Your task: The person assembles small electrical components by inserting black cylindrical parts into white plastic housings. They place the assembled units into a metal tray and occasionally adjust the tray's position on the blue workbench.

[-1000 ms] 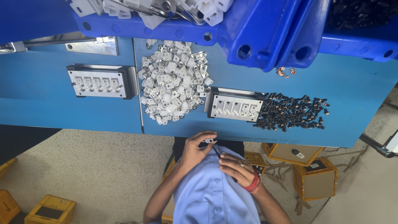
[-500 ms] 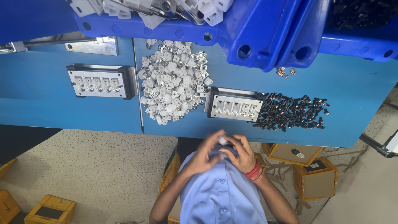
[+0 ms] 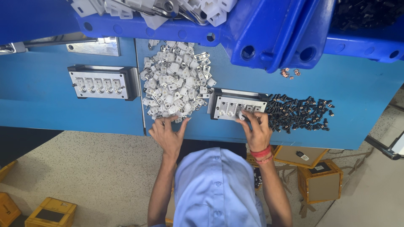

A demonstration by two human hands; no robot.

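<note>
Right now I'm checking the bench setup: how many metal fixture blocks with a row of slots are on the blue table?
2: one fixture block at left, untouched; the other fixture block under the right hand.

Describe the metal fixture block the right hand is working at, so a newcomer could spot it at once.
Start at the blue workbench and find the heap of white parts at its middle. The fixture block lies just beside that heap, with the pile of small black parts on its other side. Unlike the similar second block, it has the right hand on it.
</note>
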